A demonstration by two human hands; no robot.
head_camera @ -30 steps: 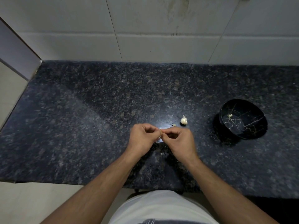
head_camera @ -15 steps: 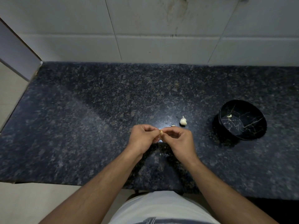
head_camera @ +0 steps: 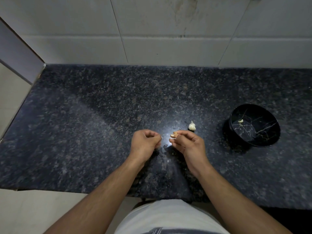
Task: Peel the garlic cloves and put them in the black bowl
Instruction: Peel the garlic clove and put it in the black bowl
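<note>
Right hand (head_camera: 187, 143) pinches garlic clove (head_camera: 173, 135), left of black bowl (head_camera: 254, 125); left hand (head_camera: 145, 143) curled, grip contents unclear.

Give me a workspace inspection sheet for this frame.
Surface: dark speckled granite counter.
Job's things: pale garlic clove in right hand; small white garlic bulb standing on the counter; round black marbled bowl, one peeled clove inside.
Clutter: small pale peel bits between the hands.
Grippers: left hand fingers curled, contents unclear; right hand pinches the clove.
Cables: nothing seen.
Surroundings: white tiled wall behind.
</note>
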